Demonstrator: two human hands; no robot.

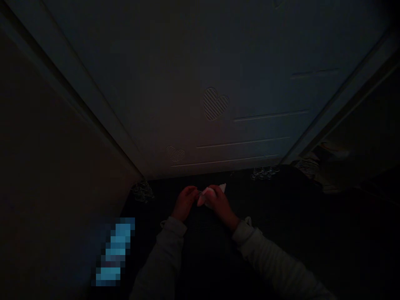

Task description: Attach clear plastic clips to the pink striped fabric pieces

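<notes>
The picture is very dark. My left hand (185, 203) has its fingers closed near the middle of the dark tabletop (200, 241). Between the two hands is a small, thin, shiny object, possibly clear, too dim to name. My right hand (220, 204) is wrapped round a crumpled white cloth or tissue (205, 196), which looks pinkish where light falls on it. One corner of it sticks out past the fingers to the right. The two hands are close together, with the cloth against the shiny object.
Clusters of small clear glass-like pieces stand at the left (143, 191) and right (265, 172) back of the table. A pale panel with embossed hearts (215, 104) rises behind. A bright pixelated screen (114, 252) is at left. A crumpled, shiny pile (312, 166) lies far right.
</notes>
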